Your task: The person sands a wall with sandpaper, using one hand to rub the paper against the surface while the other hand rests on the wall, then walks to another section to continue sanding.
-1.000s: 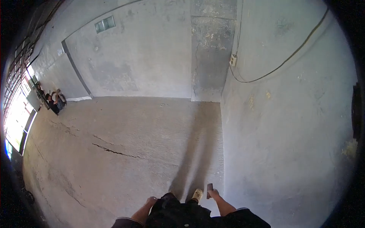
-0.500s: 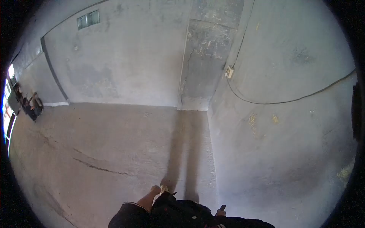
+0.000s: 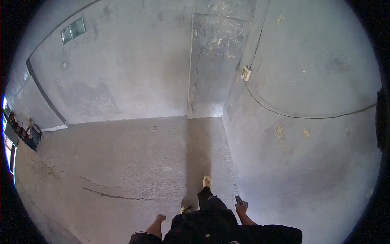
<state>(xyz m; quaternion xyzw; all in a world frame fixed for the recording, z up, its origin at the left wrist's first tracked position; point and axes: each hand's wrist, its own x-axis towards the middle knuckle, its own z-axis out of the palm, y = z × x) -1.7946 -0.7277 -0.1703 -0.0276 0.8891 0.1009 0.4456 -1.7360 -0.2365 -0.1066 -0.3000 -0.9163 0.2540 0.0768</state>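
Note:
My right hand [image 3: 242, 208] is closed around a small dark, block-like object [image 3: 239, 199], held out beside my right side near the wall. Its exact kind is too small to make out. My left hand [image 3: 161, 217] hangs low at my left side, apart from any surface. It looks loosely curled, with nothing visible in it. Between the hands, my bare foot [image 3: 207, 181] is set forward on the concrete floor [image 3: 134, 162]; the other foot [image 3: 185, 209] is partly hidden by my dark clothes.
A grey wall [image 3: 138, 73] stands ahead, and another wall [image 3: 292, 175] runs along my right. A socket box [image 3: 246, 73] with a hanging cable [image 3: 300, 117] is near the corner. Floor cracks [image 3: 111, 195] lie left. Dark clutter [image 3: 28, 132] sits far left.
One foot has stepped forward into view. My right hand with the dark object has come forward and shows more fully; my left hand has swung back. The view has shifted slightly.

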